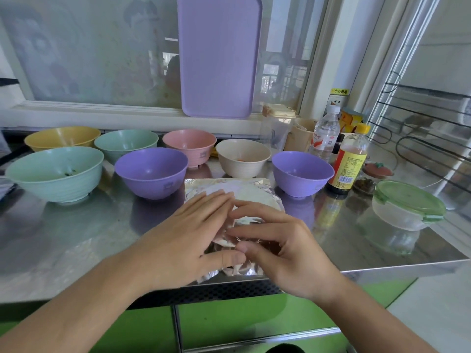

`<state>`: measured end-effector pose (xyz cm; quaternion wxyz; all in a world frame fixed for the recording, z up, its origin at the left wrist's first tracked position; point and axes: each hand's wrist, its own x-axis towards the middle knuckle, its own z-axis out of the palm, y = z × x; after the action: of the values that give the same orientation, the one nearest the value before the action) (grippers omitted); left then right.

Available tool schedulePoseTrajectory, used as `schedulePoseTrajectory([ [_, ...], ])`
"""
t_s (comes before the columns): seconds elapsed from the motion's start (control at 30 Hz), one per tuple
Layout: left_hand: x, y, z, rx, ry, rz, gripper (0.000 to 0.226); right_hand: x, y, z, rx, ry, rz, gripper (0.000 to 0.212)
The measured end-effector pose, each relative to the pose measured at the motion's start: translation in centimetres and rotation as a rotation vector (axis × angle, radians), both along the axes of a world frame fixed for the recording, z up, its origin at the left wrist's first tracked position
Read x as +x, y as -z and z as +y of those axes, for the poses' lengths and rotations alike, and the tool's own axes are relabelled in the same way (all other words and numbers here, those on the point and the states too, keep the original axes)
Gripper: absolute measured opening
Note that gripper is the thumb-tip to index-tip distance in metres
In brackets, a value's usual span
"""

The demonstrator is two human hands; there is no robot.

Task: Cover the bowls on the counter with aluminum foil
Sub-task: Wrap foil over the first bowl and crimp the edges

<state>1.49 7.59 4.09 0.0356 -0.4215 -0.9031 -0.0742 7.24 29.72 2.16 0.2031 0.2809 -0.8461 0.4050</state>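
The steel counter has seven bowls lined up uncovered in two rows behind the work spot, e.g. the big green bowl, a purple bowl and the cream bowl, prob. parked there as a queue, w/ one bowl pulled to the front edge for easy reach. That front bowl is hidden under the foil sheet, which drapes over its rim so the slack can be folded down. Left hand lies flat w/ straight fingers pressing the foil top to stop it sliding, while the right hand pinches the near foil edge, crimping it to the rim.
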Motion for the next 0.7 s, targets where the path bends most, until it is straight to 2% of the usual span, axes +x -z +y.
schedulePoseTrajectory([
  [0.17,0.1,2.7,-1.0,0.152,0.035,0.137,0.085,-0.2,0.9,0.2,0.101,-0.026,0.126,0.025],
  [0.4,-0.6,3.4,-1.2,0.177,0.079,0.272,0.076,0.0,2.5,0.9,0.268,0.077,0.254,0.032],
  [0.57,-0.9,3.4,-1.2,0.189,0.090,0.266,0.075,0.0,2.6,0.8,0.232,0.107,0.249,0.032],
  [0.7,-0.4,3.1,-1.1,0.275,0.077,0.155,0.077,0.2,2.0,0.4,0.199,0.105,0.223,0.030],
])
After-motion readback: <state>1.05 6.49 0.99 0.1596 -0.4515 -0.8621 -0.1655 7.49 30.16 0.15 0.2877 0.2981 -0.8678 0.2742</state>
